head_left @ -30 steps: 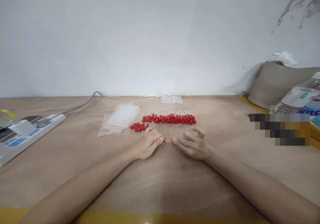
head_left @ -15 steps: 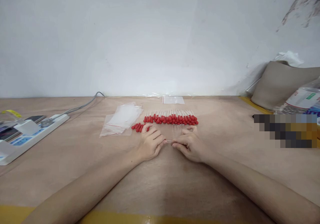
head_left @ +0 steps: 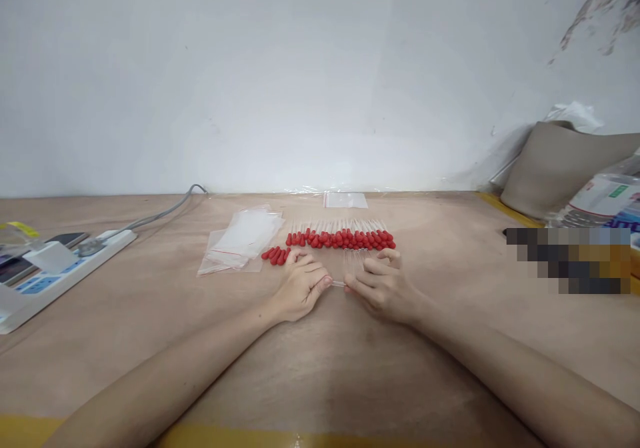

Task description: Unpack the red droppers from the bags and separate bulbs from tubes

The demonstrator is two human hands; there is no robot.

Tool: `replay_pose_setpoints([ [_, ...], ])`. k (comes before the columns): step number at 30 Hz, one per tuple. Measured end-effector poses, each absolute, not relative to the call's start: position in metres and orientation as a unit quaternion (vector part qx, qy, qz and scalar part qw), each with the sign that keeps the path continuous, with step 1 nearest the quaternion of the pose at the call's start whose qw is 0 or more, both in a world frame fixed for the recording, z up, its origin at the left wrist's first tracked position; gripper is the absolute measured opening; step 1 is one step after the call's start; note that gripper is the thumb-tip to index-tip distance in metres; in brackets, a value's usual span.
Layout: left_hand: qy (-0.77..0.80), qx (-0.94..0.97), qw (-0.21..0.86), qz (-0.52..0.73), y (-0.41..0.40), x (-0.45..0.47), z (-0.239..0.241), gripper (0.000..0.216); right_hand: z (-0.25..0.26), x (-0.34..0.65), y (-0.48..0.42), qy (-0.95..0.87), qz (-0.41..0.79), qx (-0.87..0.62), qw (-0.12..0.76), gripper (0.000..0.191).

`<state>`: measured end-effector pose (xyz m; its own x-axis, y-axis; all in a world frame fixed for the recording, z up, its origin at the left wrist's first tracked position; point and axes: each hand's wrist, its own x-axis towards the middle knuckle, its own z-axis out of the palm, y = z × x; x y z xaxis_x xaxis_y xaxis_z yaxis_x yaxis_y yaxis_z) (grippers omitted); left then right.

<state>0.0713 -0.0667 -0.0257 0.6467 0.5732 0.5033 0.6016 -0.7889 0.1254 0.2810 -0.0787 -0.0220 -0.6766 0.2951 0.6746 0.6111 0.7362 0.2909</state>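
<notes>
My left hand [head_left: 300, 287] and my right hand [head_left: 381, 287] meet fingertip to fingertip on the wooden table [head_left: 320, 368]. Between them they pinch one thin clear glass tube [head_left: 339, 283]; the left fingers cover its left end. Just behind the hands lies a row of several clear droppers with red rubber bulbs [head_left: 340, 237]. A small heap of loose red bulbs [head_left: 275, 255] sits by my left knuckles. A few bare clear tubes [head_left: 353, 258] lie between the row and my right hand.
A stack of clear zip bags [head_left: 243, 238] lies left of the droppers, and one more bag [head_left: 345, 199] lies by the wall. A white power strip [head_left: 55, 271] with a grey cable is at far left. A plastic bottle [head_left: 603, 195] and beige bag [head_left: 560, 161] stand at right.
Both hands stay pinched on the tube in the same spot. My right fingers closed in half a second ago and have now spread slightly again.
</notes>
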Motion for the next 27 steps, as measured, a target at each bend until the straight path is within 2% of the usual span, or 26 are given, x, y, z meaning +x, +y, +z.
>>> replay_pose_setpoints([
  [4,-0.318,-0.911,-0.022,-0.264,-0.069,0.071,-0.023,0.037,-0.024,0.289,-0.079,-0.88,-0.308,-0.233,0.277,0.022],
  [13,-0.302,-0.914,-0.103,-0.25,-0.073,0.072,-0.02,0.044,-0.027,0.297,-0.084,-0.905,-0.249,-0.258,0.229,0.031],
  [16,-0.32,-0.906,-0.089,-0.262,-0.069,0.063,-0.02,0.045,-0.03,0.305,-0.082,-0.893,-0.257,-0.267,0.256,0.031],
  [20,-0.445,-0.838,-0.05,-0.313,-0.052,0.034,-0.008,0.042,-0.034,0.315,-0.07,-0.823,-0.29,-0.347,0.344,0.023],
  [23,-0.52,-0.787,-0.01,-0.331,-0.032,0.009,0.003,0.036,-0.034,0.313,-0.06,-0.779,-0.242,-0.435,0.382,0.02],
  [27,-0.562,-0.773,0.036,-0.291,-0.014,-0.011,0.007,0.032,-0.034,0.299,-0.056,-0.787,-0.148,-0.482,0.356,0.024],
])
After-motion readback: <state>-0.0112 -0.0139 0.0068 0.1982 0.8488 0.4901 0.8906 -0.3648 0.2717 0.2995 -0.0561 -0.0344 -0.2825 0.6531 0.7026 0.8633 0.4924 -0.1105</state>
